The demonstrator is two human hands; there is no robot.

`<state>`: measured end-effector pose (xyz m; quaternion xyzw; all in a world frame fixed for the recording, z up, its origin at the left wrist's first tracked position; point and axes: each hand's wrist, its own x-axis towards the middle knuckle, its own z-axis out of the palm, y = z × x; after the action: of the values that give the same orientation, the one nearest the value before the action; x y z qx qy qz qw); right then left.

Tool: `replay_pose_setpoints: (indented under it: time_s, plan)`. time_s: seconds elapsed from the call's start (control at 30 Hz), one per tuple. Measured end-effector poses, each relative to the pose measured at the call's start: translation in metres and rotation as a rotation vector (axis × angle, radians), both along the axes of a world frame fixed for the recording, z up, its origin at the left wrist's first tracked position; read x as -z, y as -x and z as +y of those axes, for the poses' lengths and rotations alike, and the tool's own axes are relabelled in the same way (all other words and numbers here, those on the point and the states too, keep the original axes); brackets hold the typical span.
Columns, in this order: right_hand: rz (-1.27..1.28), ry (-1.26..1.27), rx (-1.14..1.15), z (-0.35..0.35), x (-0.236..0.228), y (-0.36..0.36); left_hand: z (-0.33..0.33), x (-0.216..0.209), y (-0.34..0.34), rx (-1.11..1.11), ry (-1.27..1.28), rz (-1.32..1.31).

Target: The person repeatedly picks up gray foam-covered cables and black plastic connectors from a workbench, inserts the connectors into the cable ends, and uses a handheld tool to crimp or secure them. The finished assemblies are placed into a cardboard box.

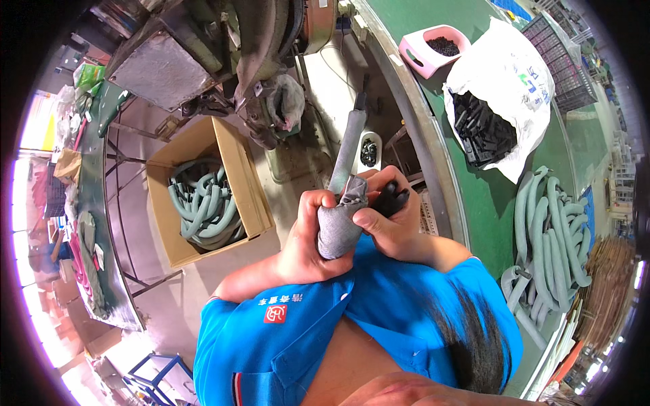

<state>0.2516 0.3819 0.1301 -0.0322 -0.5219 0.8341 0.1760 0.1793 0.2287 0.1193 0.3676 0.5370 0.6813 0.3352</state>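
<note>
Two hands meet close to the chest at the middle of the view: the left hand is wrapped tightly around the near end of a grey hose that runs away toward the far side, and the right hand is curled shut over a black fitting at that same end. To the left, a cardboard box on the floor holds coiled pale green hoses. On the green table to the right, a white bag lies open with black parts spilling out, and farther off a pink tub holds small dark pieces. More green hoses lie loose nearer on that table.
</note>
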Motion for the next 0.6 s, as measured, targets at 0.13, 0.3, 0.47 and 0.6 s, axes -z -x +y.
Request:
replay_pose_setpoints:
  time_s: [0.13, 0.3, 0.47, 0.6]
  plan:
    - [0.231, -0.570, 0.119, 0.008, 0.000, 0.008, -0.007, -0.008, 0.001, -0.016, 0.036, -0.093]
    - [0.315, -0.982, 0.078, 0.007, -0.017, 0.017, -0.008, 0.002, 0.005, -0.155, -0.048, -0.203]
    - [-0.064, 0.148, -0.186, 0.009, -0.004, 0.025, -0.007, -0.010, 0.008, -0.072, 0.003, -0.018]
    - [0.201, -0.511, 0.279, 0.009, 0.006, 0.025, -0.013, -0.011, 0.012, -0.080, 0.142, -0.120]
